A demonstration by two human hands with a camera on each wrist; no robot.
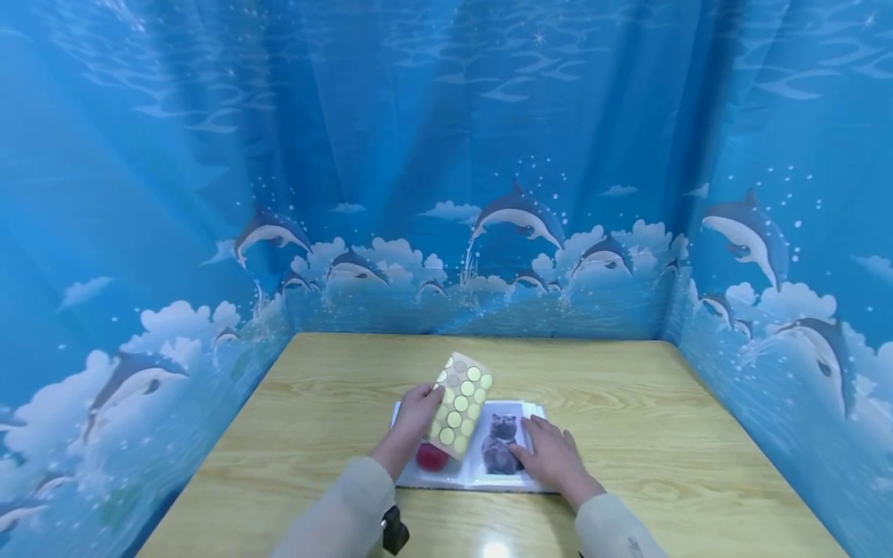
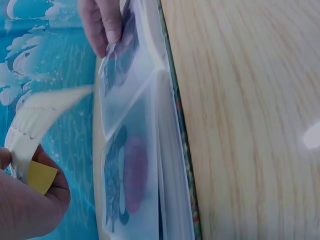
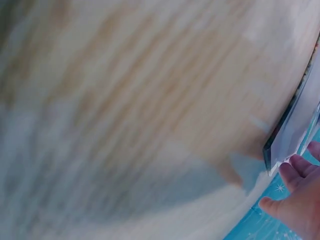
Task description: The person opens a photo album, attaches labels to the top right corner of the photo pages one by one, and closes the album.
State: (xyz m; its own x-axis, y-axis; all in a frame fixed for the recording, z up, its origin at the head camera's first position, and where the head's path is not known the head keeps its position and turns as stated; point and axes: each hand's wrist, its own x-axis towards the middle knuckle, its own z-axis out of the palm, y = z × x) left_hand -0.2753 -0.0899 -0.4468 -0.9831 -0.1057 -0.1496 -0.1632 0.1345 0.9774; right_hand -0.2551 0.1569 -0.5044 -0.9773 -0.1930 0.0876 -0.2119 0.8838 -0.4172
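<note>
A bendy sheet of round pale-yellow stickers point(image 1: 462, 404) is held by my left hand point(image 1: 417, 415), its thumb on the sheet's edge, above the left page of an open album point(image 1: 476, 474). The left wrist view shows a small yellow square point(image 2: 42, 177) against that hand's fingers. Under the sheet, a red round picture point(image 1: 431, 457) shows in part on the left page. On the right page is a grey cat picture point(image 1: 501, 446) in a clear sleeve. My right hand point(image 1: 551, 453) rests on this page's right side, fingers spread, touching the picture's edge.
The album lies on a wood-grain table point(image 1: 314, 403) near its front edge. A blue curtain point(image 1: 418, 155) printed with dolphins surrounds the table's back and sides. A small black object point(image 1: 394, 530) sits by my left sleeve.
</note>
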